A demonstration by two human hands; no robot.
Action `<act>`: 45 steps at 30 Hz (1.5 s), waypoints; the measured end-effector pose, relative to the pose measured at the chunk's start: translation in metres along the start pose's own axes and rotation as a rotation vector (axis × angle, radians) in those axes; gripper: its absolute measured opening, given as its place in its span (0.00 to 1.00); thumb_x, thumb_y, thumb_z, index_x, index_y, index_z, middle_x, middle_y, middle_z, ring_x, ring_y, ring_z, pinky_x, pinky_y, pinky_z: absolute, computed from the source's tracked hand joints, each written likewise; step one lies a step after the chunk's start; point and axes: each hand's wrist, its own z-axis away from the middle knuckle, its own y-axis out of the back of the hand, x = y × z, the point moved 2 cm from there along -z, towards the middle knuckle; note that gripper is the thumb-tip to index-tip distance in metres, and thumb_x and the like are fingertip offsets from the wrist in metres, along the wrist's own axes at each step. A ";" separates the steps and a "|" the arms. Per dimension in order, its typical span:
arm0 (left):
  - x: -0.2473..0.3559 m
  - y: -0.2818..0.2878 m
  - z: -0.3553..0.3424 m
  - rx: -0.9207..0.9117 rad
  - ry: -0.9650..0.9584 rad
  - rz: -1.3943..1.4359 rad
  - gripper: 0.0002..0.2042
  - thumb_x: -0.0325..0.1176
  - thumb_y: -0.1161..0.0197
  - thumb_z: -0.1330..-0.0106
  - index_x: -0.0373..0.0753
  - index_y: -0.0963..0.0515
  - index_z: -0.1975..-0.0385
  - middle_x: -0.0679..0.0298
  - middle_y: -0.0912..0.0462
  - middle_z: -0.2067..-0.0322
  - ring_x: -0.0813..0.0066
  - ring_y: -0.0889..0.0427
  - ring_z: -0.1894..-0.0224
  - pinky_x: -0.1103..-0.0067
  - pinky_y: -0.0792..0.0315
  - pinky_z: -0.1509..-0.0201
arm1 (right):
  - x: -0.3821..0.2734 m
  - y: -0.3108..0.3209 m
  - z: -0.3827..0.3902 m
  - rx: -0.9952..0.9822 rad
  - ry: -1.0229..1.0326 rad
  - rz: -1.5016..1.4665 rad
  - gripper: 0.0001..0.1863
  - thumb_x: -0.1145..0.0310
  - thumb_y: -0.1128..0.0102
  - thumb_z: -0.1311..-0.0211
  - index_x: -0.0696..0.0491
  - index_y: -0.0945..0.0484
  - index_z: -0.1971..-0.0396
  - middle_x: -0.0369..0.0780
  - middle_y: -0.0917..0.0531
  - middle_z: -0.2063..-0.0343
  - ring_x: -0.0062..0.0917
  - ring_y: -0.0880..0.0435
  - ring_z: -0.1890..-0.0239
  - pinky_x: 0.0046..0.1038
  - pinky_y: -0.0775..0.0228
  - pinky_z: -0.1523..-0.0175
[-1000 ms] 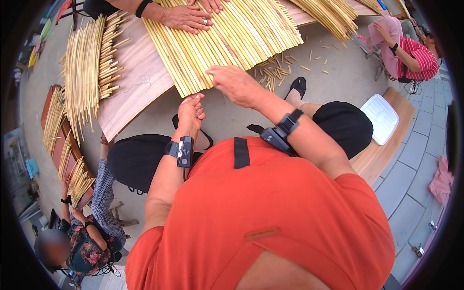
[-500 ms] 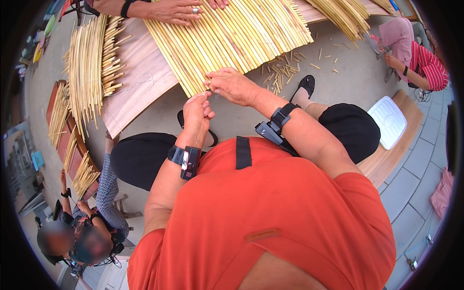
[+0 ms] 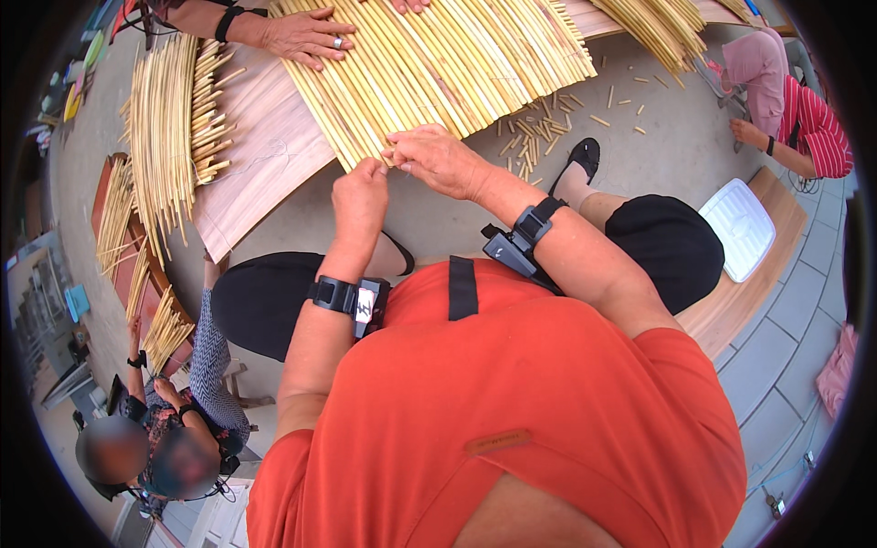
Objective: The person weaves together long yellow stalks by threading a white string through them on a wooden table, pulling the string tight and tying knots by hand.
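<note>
A mat of long yellow sticks [image 3: 448, 64] lies side by side over the table, its near edge in front of me. At that edge my right hand [image 3: 440, 164] is closed in a pinch against the stick ends. Beside it my left hand [image 3: 360, 196] makes a fist, knuckles up, touching or nearly touching the right fingertips. Whatever the fists hold is hidden by the fingers. Across the mat, another person's hand [image 3: 306, 36] with a ring lies flat on the sticks, and part of that person's other hand shows at the top.
Stick bundles lie on the wooden table [image 3: 265, 151] at left and at the upper right. Short cut pieces [image 3: 539, 128] litter the floor. A white plastic lid [image 3: 738, 228] rests on a board at right. Other people sit at both sides.
My left hand has turned over from fingers showing to knuckles up and moved slightly up and left. The other person's ringed hand has slid left along the sticks.
</note>
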 end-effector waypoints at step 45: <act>0.064 0.188 -0.078 0.436 -0.390 0.003 0.13 0.40 0.43 0.38 0.38 0.25 0.61 0.55 0.20 0.75 0.57 0.21 0.69 0.70 0.28 0.62 | -0.150 0.236 -0.014 1.180 0.221 -0.857 0.02 0.75 0.43 0.41 0.56 0.26 0.71 0.38 0.22 0.79 0.23 0.23 0.76 0.37 0.27 0.52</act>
